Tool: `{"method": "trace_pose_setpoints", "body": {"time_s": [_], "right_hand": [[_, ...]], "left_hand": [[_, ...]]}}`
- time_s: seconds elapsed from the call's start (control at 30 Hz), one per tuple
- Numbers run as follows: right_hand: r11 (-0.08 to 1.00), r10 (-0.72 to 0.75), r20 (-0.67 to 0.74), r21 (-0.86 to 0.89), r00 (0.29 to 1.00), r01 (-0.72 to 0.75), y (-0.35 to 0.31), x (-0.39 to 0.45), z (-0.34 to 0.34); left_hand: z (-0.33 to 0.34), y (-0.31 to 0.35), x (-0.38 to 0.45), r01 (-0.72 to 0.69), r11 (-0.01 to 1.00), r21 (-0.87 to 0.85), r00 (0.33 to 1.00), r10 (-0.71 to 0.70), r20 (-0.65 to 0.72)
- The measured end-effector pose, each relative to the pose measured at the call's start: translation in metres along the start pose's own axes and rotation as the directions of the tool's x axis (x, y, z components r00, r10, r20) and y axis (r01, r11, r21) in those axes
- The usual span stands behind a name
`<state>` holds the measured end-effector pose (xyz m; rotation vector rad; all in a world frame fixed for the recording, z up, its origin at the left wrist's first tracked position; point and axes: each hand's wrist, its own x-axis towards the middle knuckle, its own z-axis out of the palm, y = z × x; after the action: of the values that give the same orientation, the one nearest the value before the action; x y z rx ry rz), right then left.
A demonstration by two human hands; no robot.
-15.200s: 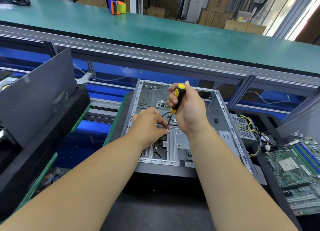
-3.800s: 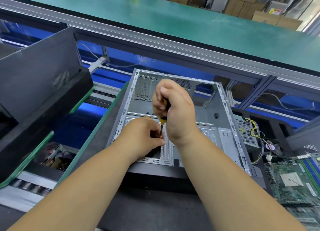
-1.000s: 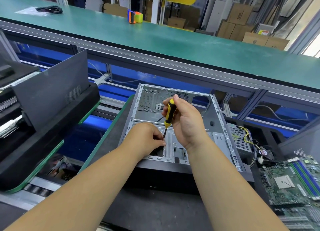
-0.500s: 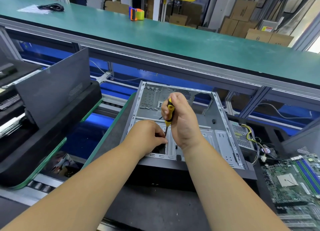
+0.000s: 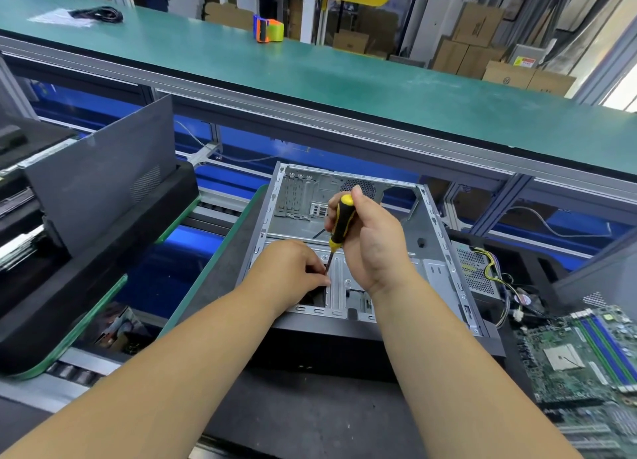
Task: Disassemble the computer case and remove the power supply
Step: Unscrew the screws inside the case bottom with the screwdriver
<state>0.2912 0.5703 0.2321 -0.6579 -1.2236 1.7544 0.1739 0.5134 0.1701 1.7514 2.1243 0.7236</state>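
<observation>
only right hand (image 5: pixel 372 241) gripping screwdriver (image 5: pixel 341 222) inside case (image 5: pixel 437 251); no legible writing.

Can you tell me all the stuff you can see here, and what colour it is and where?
computer case: one, grey metal, open, centre
screwdriver: one, yellow and black handle, upright over the case floor
power supply: one, grey, with yellow and black wires, just right of the case
circuit board: one, green, with blue slots, lower right
side panel: one, dark grey, standing tilted at left
black tray: one, green-edged, under the panel
tape dispenser: one, orange, blue and green, on the far green bench
black cable: one bundle, far left on that bench
cardboard boxes: several, brown, background right
left hand: at the screwdriver tip
right hand: gripping the handle
</observation>
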Motion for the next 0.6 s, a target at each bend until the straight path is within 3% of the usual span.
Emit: {"method": "trace_pose_setpoints", "body": {"time_s": [0.27, 0.4, 0.6], "right_hand": [[0.998, 0.011, -0.038, 0.060, 0.999, -0.008, 0.006, 0.012, 0.005], [0.996, 0.004, 0.018, 0.088, 1.000, -0.006, 0.009, 0.010, 0.007], [0.996, -0.019, 0.029, -0.090, 0.999, 0.021, 0.003, 0.005, 0.002]], "left_hand": [[0.002, -0.001, 0.002, 0.022, 1.000, -0.021, 1.000, -0.022, -0.005], [0.002, -0.001, 0.002, 0.019, 1.000, -0.012, 1.000, -0.019, -0.008], [-0.001, 0.000, 0.000, 0.025, 0.999, -0.044, 1.000, -0.025, -0.001]]}}
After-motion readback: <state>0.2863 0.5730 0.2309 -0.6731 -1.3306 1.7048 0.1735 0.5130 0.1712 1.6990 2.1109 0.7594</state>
